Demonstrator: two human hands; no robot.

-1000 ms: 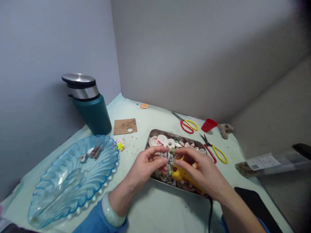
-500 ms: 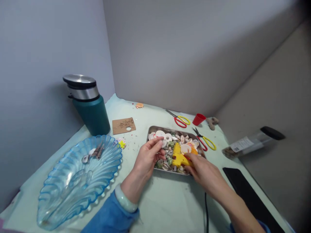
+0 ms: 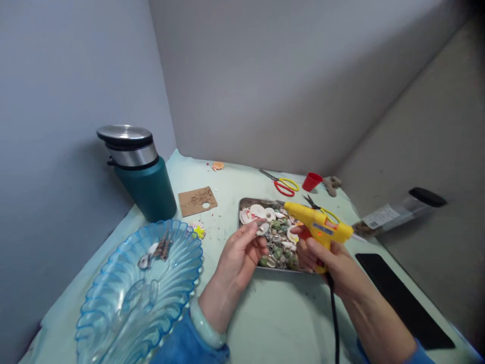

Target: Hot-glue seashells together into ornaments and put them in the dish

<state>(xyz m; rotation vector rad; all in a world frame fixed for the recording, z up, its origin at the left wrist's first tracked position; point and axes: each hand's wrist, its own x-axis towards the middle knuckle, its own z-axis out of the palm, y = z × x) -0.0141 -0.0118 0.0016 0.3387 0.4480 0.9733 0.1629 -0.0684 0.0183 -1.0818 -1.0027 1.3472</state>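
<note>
My right hand grips a yellow glue gun by its handle, lifted above a metal tray full of small shells. The gun's nozzle points left and its black cord hangs down toward me. My left hand pinches a small pale shell between thumb and fingertips at the tray's left edge, just left of the nozzle.
A blue scalloped glass dish with a few small pieces lies at the left. Behind it stands a teal flask. A cardboard piece, red-and-yellow scissors, a red cup, a clear tube and a black slab lie around.
My right hand has picked the yellow glue gun out of the tray and raised it upright. My left hand stays at the tray's left edge holding a shell. The view shifted slightly.
</note>
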